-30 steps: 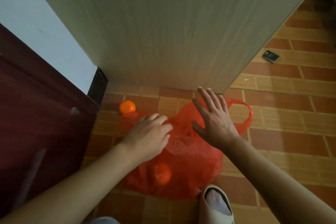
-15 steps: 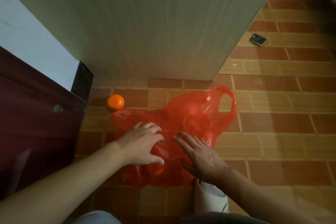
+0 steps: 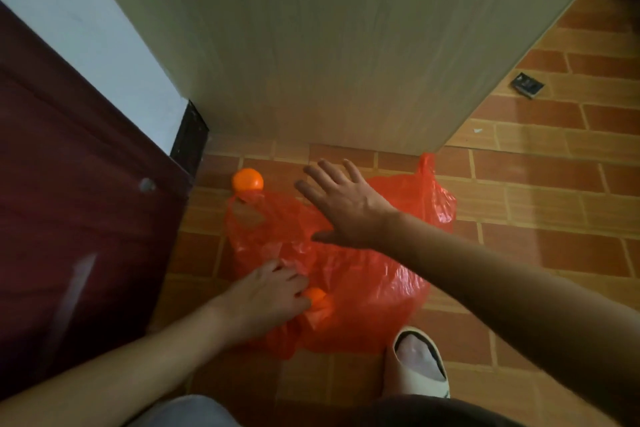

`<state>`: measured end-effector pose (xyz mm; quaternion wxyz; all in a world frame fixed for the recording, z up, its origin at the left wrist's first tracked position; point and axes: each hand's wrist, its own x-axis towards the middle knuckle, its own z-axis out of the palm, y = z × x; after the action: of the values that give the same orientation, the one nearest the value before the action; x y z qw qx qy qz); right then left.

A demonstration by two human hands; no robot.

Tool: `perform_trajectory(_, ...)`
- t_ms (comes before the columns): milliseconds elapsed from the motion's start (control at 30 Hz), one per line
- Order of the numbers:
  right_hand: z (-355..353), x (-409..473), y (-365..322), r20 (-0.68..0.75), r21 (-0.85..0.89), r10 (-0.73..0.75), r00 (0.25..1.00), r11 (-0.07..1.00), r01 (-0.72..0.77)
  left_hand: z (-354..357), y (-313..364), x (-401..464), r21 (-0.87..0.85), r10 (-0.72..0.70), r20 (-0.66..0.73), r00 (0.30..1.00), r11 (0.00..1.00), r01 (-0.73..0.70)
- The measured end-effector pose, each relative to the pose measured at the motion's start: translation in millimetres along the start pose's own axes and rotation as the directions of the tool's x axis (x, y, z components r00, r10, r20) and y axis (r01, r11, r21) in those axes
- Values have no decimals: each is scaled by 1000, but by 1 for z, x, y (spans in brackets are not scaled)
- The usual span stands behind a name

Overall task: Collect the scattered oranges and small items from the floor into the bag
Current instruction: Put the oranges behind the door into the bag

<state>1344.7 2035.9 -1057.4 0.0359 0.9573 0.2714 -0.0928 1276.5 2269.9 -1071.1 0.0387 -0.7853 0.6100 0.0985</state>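
Note:
A red plastic bag (image 3: 374,281) lies crumpled flat on the brick-pattern floor. One orange (image 3: 247,179) rests on the floor just beyond the bag's left handle. A second orange (image 3: 316,295) shows at the bag's near part, touched by the fingers of my left hand (image 3: 266,298), which presses on the bag's plastic. My right hand (image 3: 343,204) hovers over the bag with fingers spread, empty, a short way right of the loose orange. A small dark flat item (image 3: 527,84) lies far right on the floor.
A pale wooden door (image 3: 311,45) stands right behind the bag. A dark red cabinet (image 3: 69,218) fills the left side. My foot in a cream slipper (image 3: 417,362) is by the bag's near edge. A tiny white scrap (image 3: 478,130) lies on the tiles.
My right hand has lifted off the bag's near part and reached forward-left toward the loose orange. My left hand has stayed on the bag near the second orange.

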Motion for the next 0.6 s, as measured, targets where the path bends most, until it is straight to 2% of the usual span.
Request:
perform_trajectory(100, 18, 35, 2, 280, -101, -44, 959, 992, 75, 2, 3, -8, -5, 24, -4, 1000, 1000, -24)
perform_trajectory(200, 37, 41, -2, 464, -34, -49, 884, 997, 73, 5, 0, -16, -23, -3, -8, 1000, 1000, 3)
perform_trajectory(267, 50, 34, -4, 463, 20, -68, 884, 998, 67, 3, -3, -20, -33, -33, -15, 999, 999, 32)
perform_trajectory(400, 81, 14, 4, 361, 177, -106, 926, 983, 43, -2, -8, -24, -47, -94, -84, 992, 995, 91)
perform_trajectory(533, 79, 14, 24, 331, 261, 18, 943, 959, -110, -7, -15, -18, -81, -178, -167, 970, 983, 166)
perform_trajectory(600, 70, 19, 37, 268, 271, 92, 959, 948, -167, -10, -21, -17, -101, -233, -189, 954, 971, 218)
